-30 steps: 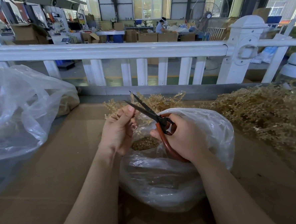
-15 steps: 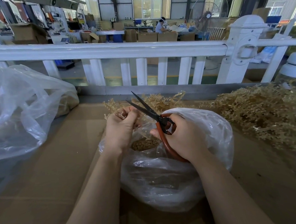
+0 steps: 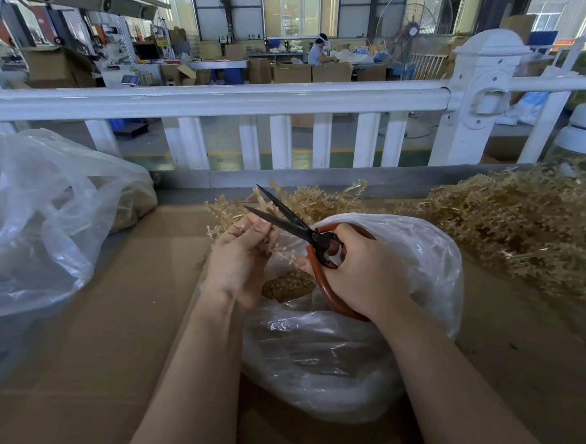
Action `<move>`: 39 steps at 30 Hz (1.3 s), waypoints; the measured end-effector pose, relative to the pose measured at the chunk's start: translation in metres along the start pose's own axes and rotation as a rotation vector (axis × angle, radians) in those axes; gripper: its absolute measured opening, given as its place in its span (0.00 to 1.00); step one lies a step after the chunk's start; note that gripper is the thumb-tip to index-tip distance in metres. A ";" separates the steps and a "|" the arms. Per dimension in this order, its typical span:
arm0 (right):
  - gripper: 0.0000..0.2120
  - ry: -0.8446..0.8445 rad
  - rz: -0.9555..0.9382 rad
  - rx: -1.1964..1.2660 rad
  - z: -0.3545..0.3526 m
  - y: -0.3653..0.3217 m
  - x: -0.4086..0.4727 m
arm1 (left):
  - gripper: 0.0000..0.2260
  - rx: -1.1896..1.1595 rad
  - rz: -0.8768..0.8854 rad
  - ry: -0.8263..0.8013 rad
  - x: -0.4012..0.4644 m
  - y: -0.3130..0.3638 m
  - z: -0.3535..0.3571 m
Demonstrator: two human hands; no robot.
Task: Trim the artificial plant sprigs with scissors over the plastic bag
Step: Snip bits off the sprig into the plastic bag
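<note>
Since a second ago the left hand (image 3: 239, 259) has raised its pinched sprig (image 3: 279, 248) toward the parted scissors (image 3: 299, 228) gripped by the right hand (image 3: 360, 272) above the plastic bag (image 3: 425, 282), so another snip looks imminent.

A plastic bag (image 3: 344, 349) sits on the cardboard-covered table (image 3: 87, 354) directly before the person, with a heap of trimmings (image 3: 288, 285) inside its mouth; above that mouth the left hand (image 3: 240, 259) holds a sprig (image 3: 279, 248) to the left of the scissors (image 3: 306, 236), which the right hand (image 3: 363, 272) grips. A pile of sprigs (image 3: 525, 221) lies to the right, more sprigs (image 3: 317, 199) lie behind the bag, and a second bag (image 3: 37, 220) lies at far left. A railing (image 3: 208, 100) runs behind the table.
</note>
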State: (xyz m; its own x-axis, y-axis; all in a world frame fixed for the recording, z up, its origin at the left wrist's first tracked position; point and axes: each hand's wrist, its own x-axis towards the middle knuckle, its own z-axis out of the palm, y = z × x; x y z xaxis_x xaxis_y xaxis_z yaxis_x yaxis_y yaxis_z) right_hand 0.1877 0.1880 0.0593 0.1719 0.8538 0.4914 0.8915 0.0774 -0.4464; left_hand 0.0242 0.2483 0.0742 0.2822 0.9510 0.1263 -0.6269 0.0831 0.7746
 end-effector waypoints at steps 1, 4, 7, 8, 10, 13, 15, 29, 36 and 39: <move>0.25 0.009 -0.002 -0.005 0.000 -0.001 0.000 | 0.04 -0.017 -0.019 0.003 0.000 0.000 -0.001; 0.24 0.031 -0.005 0.003 0.001 -0.001 0.000 | 0.04 -0.005 -0.062 0.015 -0.001 0.001 -0.001; 0.24 0.033 0.006 0.015 0.002 -0.001 0.000 | 0.05 0.012 -0.084 0.018 -0.002 0.002 0.000; 0.23 0.037 0.004 0.013 0.002 -0.001 0.000 | 0.05 0.011 -0.084 0.011 -0.002 0.002 -0.001; 0.22 0.054 -0.004 0.001 0.003 -0.001 0.000 | 0.03 0.007 -0.085 -0.007 -0.002 0.002 -0.001; 0.22 0.070 -0.006 -0.012 0.003 -0.002 0.000 | 0.02 0.003 -0.095 -0.011 -0.001 0.002 -0.001; 0.20 0.082 -0.016 -0.020 0.003 -0.002 0.000 | 0.01 0.009 -0.097 -0.018 -0.001 0.002 -0.001; 0.24 0.124 -0.042 0.004 0.004 -0.002 0.000 | 0.01 0.017 -0.105 -0.037 -0.002 0.003 0.002; 0.23 0.125 -0.045 0.001 0.002 -0.003 -0.001 | 0.01 0.034 -0.102 -0.044 -0.003 0.004 0.002; 0.25 0.112 -0.037 0.005 0.001 -0.004 -0.001 | 0.01 0.055 -0.092 -0.047 -0.003 0.004 0.002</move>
State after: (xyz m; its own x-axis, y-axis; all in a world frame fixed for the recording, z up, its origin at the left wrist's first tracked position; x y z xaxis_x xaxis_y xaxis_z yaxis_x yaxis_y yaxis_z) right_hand 0.1839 0.1874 0.0599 0.1853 0.7873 0.5880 0.8958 0.1106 -0.4304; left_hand 0.0227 0.2454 0.0780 0.3710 0.9251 0.0810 -0.5560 0.1515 0.8172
